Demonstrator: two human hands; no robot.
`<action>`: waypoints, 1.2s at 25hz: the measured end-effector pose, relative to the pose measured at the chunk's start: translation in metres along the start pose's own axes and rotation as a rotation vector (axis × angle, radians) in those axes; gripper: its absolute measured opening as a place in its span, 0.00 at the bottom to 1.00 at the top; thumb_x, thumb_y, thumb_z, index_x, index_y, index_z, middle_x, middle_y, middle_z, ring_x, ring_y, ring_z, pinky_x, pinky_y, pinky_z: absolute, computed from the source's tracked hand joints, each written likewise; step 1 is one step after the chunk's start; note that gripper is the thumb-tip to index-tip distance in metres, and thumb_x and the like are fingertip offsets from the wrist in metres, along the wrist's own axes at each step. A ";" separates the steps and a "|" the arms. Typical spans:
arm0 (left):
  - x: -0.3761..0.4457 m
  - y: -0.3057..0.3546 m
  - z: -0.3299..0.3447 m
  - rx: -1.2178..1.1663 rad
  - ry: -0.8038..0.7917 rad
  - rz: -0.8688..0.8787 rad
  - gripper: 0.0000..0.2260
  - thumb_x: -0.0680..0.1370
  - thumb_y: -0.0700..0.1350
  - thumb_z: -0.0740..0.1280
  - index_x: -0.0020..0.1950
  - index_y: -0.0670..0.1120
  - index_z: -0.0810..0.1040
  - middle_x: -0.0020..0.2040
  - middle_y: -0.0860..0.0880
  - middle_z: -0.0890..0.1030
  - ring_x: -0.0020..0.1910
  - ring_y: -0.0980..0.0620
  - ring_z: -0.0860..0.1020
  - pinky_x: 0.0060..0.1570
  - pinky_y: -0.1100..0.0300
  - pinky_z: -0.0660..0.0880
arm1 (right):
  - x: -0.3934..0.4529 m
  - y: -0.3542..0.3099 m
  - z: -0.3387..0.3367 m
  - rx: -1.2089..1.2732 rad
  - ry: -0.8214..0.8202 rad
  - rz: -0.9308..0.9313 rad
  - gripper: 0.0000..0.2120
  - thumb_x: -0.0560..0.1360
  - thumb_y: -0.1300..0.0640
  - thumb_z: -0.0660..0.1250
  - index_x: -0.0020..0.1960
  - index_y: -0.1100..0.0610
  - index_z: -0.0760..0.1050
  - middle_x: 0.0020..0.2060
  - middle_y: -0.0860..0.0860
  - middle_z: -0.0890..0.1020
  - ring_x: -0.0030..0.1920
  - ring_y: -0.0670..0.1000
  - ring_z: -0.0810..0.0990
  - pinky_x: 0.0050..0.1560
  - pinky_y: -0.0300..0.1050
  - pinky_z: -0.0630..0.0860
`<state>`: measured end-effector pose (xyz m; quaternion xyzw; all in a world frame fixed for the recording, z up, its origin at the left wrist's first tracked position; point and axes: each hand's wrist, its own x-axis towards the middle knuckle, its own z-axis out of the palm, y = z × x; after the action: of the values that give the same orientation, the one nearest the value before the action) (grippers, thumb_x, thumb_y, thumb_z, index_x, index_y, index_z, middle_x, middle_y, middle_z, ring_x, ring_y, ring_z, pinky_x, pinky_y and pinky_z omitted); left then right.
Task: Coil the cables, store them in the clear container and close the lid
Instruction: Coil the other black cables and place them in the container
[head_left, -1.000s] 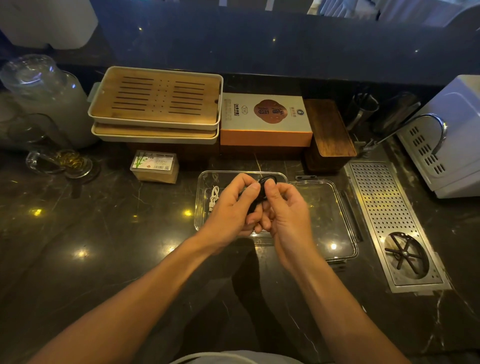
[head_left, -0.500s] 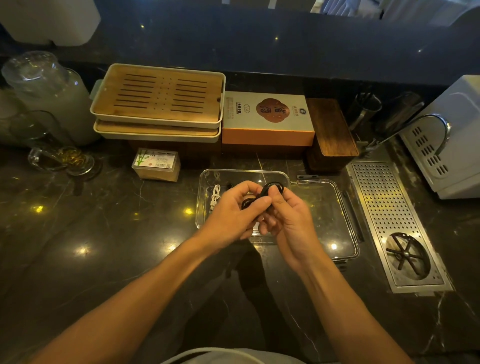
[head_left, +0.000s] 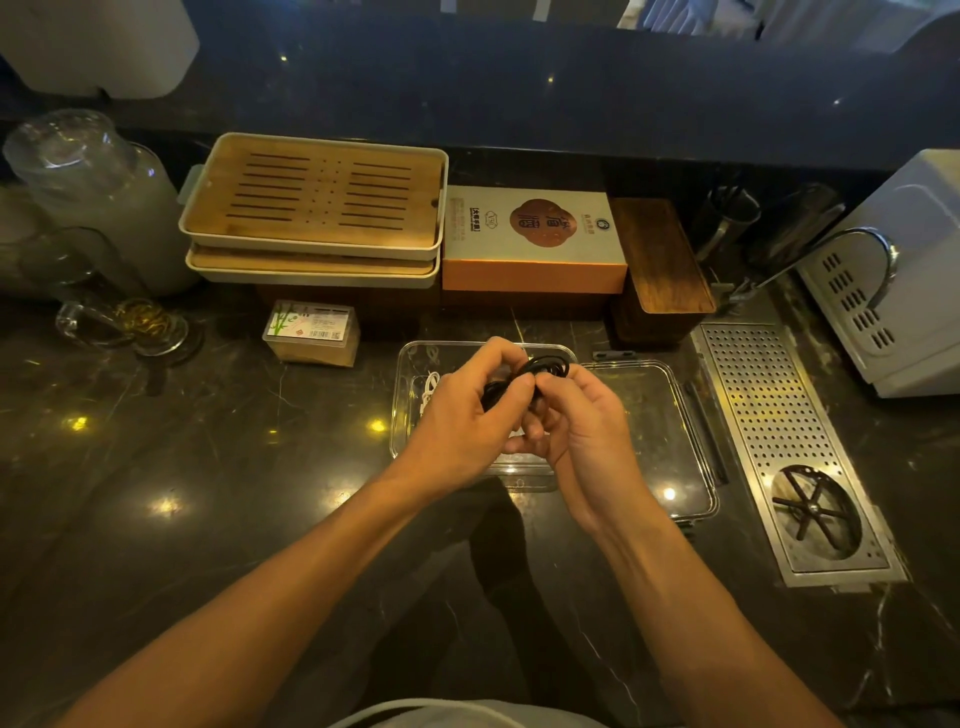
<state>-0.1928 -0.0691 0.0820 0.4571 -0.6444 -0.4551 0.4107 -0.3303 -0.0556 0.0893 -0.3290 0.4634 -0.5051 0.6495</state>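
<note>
Head view — two hands, left (head_left: 457, 415) and right (head_left: 582, 421), grip one black cable (head_left: 540, 371) (coiled) over one clear container (head_left: 402, 395).

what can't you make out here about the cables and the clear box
Head view, the only one:
- Black cable: only some loops show; the left hand and right hand cover the rest, including its plugs.
- White cable in the clear box: mostly behind the left hand.
- Box floor: largely hidden by both hands.
- Lid: its near corner sits behind the right forearm.
</note>
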 end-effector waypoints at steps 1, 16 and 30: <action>0.000 0.000 -0.002 0.031 -0.002 0.030 0.02 0.83 0.42 0.63 0.55 0.47 0.75 0.41 0.55 0.81 0.39 0.58 0.81 0.40 0.65 0.76 | 0.000 0.001 0.000 -0.033 0.013 -0.013 0.11 0.84 0.61 0.63 0.59 0.68 0.74 0.38 0.55 0.78 0.31 0.46 0.77 0.33 0.46 0.82; -0.001 -0.018 0.005 -0.286 -0.209 -0.331 0.06 0.85 0.46 0.61 0.53 0.44 0.70 0.29 0.48 0.74 0.20 0.54 0.65 0.20 0.61 0.62 | 0.018 -0.007 -0.022 0.079 0.028 0.297 0.08 0.81 0.56 0.64 0.48 0.61 0.75 0.36 0.51 0.74 0.23 0.44 0.65 0.23 0.37 0.67; -0.010 -0.046 0.004 -0.430 -0.143 -0.300 0.05 0.85 0.44 0.59 0.54 0.43 0.68 0.31 0.49 0.73 0.24 0.51 0.64 0.23 0.58 0.60 | 0.047 -0.009 -0.023 -0.054 0.054 0.420 0.05 0.81 0.64 0.65 0.52 0.63 0.80 0.31 0.50 0.79 0.22 0.43 0.67 0.28 0.36 0.76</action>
<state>-0.1843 -0.0663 0.0356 0.4163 -0.4857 -0.6683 0.3797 -0.3526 -0.1024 0.0769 -0.2287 0.5523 -0.3549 0.7188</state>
